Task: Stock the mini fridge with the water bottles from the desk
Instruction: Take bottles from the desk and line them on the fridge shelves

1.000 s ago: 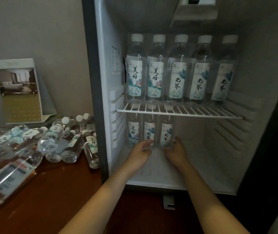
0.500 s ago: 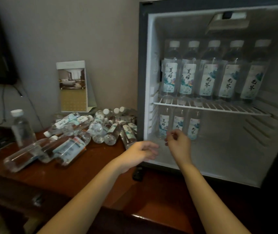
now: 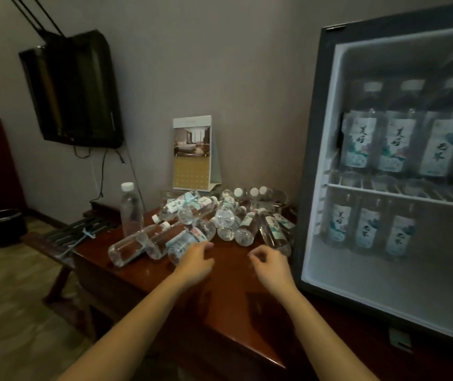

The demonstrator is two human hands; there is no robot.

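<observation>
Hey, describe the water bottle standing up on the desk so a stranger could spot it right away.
Find the wooden desk left of the open mini fridge. At the left edge of its bottle pile is the standing bottle. It alone is upright, white cap on top; the rest lie on their sides.

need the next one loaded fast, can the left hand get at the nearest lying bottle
Likely yes: the left hand is right beside that bottle, at the pile's front with nothing on top.

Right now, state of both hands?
Left hand: open, empty, beside a lying clear plastic water bottle.
Right hand: loosely curled, holding nothing.
</observation>
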